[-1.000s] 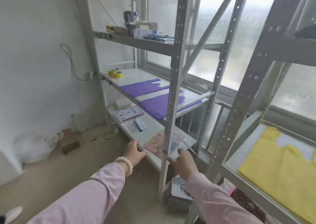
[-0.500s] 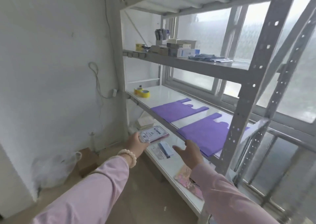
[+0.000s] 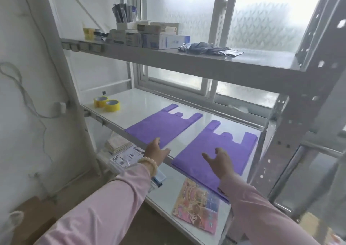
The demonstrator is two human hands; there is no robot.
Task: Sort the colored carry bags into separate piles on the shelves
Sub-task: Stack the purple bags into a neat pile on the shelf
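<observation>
We are reaching with the left hand (image 3: pixel 156 151) and right hand (image 3: pixel 219 160), fingers spread, holding nothing. We are better pinching the right purple bag (image 3: pixel 215 147) at its near edge, lifting it flat onto the left purple bag (image 3: pixel 162 125).

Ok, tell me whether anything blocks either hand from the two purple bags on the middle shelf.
Nothing visible does. The left hand is at the near edge of the left purple bag, and the right hand hovers open over the right purple bag. The tape rolls sit far left.
</observation>
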